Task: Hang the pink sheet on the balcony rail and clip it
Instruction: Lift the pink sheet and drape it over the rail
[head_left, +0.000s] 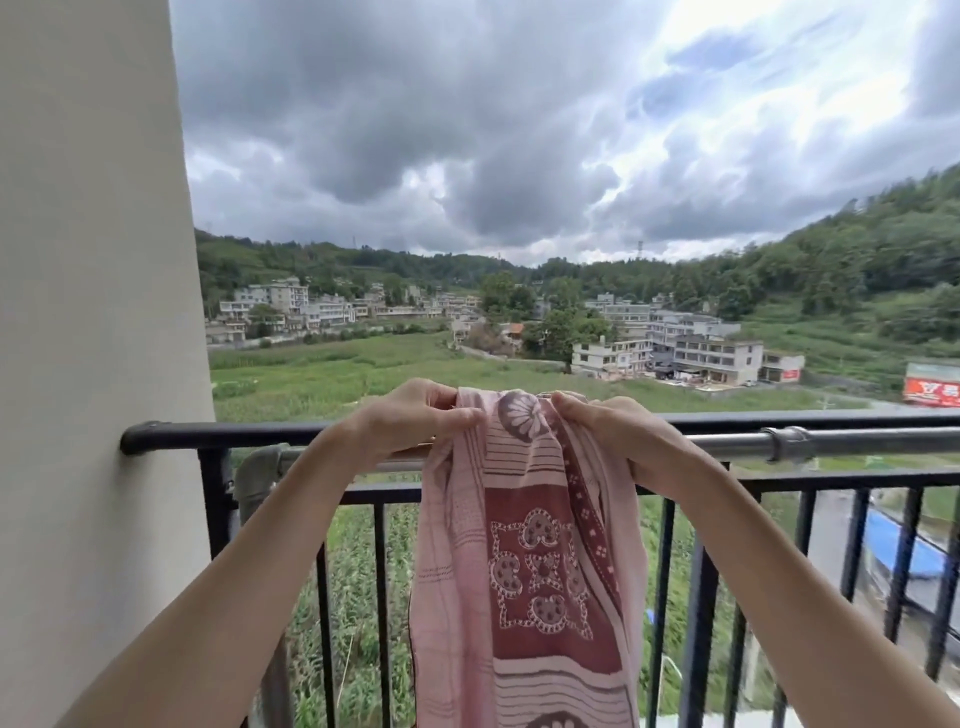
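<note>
Pink sheet (524, 545) hangs bunched, long axis vertical, on the near side of the balcony rail (857, 441). Left hand (410, 415) and right hand (613, 431) both pinch its top edge, level with the rail.

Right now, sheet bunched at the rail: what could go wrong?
1. The pink patterned sheet is held only by the left hand and right hand, above the grey metal drying pole; no clip is visible, so a slip could drop it.
2. It hangs bunched, not spread; it may dry poorly.
3. Dark clouds suggest rain.
</note>
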